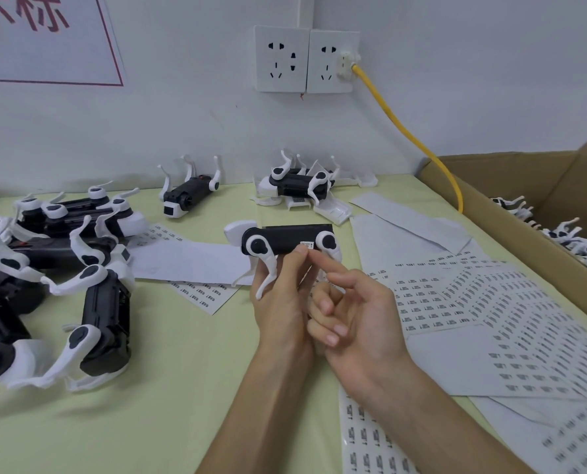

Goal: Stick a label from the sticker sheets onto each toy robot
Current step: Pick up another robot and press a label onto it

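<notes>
My left hand (280, 302) grips a black and white toy robot dog (287, 241) from below and holds it up above the table. A small white label (306, 245) sits on its black side near the rear leg, with my left thumb touching it. My right hand (353, 309) is just right of the toy, index finger stretched toward the label, the other fingers curled, holding nothing. Sticker sheets (463, 302) with rows of small labels lie spread on the right of the table.
A pile of toy robots (63, 268) lies at the left, two more groups (299, 183) stand by the wall. A cardboard box (525, 213) with more robots is at the right. A yellow cable (412, 138) runs from the wall socket. More sheets (189, 261) lie behind the toy.
</notes>
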Tool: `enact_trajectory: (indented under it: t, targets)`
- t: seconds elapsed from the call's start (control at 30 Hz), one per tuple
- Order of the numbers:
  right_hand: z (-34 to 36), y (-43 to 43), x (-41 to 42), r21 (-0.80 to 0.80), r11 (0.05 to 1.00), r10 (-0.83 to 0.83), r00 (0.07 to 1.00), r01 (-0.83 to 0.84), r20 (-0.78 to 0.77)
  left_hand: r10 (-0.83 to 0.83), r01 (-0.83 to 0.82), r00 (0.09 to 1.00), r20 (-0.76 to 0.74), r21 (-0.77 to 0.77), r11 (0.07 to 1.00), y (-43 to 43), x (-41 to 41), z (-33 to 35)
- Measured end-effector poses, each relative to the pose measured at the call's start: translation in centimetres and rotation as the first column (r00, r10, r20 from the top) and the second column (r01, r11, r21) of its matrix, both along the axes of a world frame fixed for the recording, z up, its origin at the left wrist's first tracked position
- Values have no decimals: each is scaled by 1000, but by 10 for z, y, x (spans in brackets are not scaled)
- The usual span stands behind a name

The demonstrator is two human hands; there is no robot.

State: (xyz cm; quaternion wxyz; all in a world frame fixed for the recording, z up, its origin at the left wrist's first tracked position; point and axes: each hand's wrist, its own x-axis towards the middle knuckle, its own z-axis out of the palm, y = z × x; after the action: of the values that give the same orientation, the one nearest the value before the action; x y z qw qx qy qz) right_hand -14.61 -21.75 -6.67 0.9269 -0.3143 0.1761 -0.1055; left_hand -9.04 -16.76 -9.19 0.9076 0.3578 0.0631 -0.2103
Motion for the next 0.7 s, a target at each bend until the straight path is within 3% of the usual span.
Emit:
enact_trajectory:
  t: [0.43,0.7]
  targets:
    - [-1,2,-1,-11,1000,-15,999,15,35,110,-116,992,57,101,988,-3,-2,-2]
    - [-1,2,-2,-47,999,-18,1000,19,10,89,-91,995,48,51,995,-1,-2,-1]
